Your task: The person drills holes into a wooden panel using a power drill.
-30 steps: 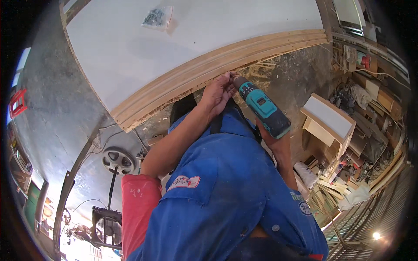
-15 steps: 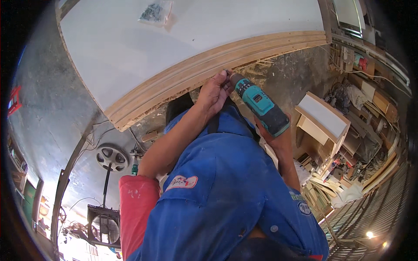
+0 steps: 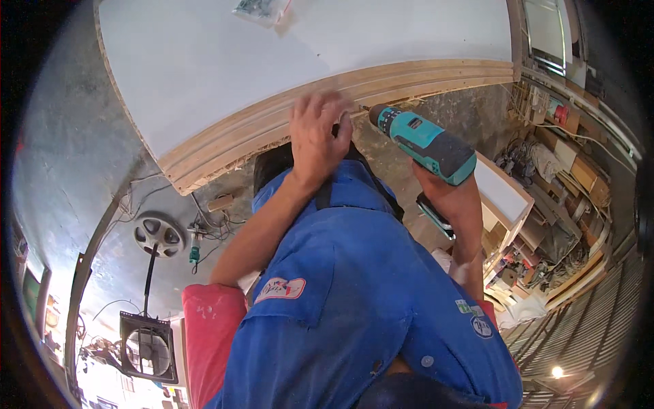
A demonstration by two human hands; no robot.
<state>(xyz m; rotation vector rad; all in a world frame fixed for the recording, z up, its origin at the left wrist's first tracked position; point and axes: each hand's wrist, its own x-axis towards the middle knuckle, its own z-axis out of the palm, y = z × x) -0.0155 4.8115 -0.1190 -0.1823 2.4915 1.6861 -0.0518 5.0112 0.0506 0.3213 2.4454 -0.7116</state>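
My right hand (image 3: 443,191) grips a teal and black cordless drill (image 3: 429,140) by its handle. The drill's chuck points up and left, close to the wooden edge strips (image 3: 402,80) of a large white panel (image 3: 272,68). My left hand (image 3: 315,136) is over those strips at their near edge, left of the chuck, thumb apart from the slightly blurred fingers. Nothing shows in it. A clear plastic bag of small metal fasteners (image 3: 262,9) lies on the far part of the panel.
To the right are a white box-like wooden piece (image 3: 501,191) and piled wood scraps (image 3: 572,218). A spoked wheel base (image 3: 159,234), a fan (image 3: 148,351) and a small green power tool (image 3: 195,252) with cables are at the left.
My left hand has come away from the drill's tip, moving up and left as its fingers opened. My right hand has shifted the drill a little to the right.
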